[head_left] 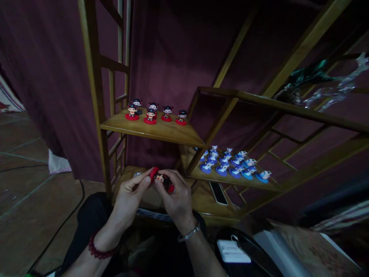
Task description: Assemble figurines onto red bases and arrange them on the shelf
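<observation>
Between my two hands is a small figurine (161,178) with dark hair and a red round base (154,173). My left hand (131,194) pinches the red base between thumb and fingers. Around the figurine's head and body close the fingers of my right hand (177,194), which hide part of it. It is tilted on its side, base toward the left. Beyond my hands, several similar figurines (150,115) on red bases stand upright on a wooden shelf (161,132).
Several purple and blue figurines (223,167) stand on a lower shelf to the right. A phone (218,193) lies on the bottom board. Glass-like ornaments (331,90) sit upper right. A white box-shaped device (233,251) is near my right forearm. A cable (66,223) crosses the floor.
</observation>
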Demonstrator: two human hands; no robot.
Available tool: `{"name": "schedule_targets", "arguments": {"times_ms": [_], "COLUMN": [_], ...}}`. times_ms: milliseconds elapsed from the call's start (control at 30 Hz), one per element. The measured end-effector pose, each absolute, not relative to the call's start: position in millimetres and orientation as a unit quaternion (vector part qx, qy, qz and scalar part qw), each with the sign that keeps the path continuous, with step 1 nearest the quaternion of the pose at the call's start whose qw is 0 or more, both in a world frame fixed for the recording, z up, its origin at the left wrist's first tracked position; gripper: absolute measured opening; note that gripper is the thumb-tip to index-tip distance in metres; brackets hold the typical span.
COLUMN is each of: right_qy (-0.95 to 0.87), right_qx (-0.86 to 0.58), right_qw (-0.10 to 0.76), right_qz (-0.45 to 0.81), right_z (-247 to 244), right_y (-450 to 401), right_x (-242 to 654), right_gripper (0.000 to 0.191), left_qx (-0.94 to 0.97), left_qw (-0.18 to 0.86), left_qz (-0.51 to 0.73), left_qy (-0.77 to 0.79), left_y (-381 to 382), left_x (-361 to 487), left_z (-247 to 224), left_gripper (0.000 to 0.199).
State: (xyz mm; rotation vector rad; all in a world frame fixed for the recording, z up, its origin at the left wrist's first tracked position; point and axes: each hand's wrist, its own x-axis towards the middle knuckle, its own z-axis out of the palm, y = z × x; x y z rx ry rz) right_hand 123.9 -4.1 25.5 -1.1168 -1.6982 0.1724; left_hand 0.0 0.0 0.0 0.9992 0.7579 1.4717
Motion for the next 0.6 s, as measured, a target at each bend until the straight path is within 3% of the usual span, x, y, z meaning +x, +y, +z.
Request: {"name": "schedule_targets", "arguments": {"times_ms": [600], "right_qy": [-0.754], "right_qx": [-0.442], "right_qw": [0.479], "right_qz": [0.08], "right_z": [26.8], "right_y": [1.0], "right_x": [128.0], "right_gripper": [0.017], "left_qx": [0.405], "left_qw": [0.559], "left_qz": [0.631], "left_qy": [0.355], "left_y": [-1.3], "left_x": [0.8], "left_z": [4.4], "left_gripper": [0.033]}}
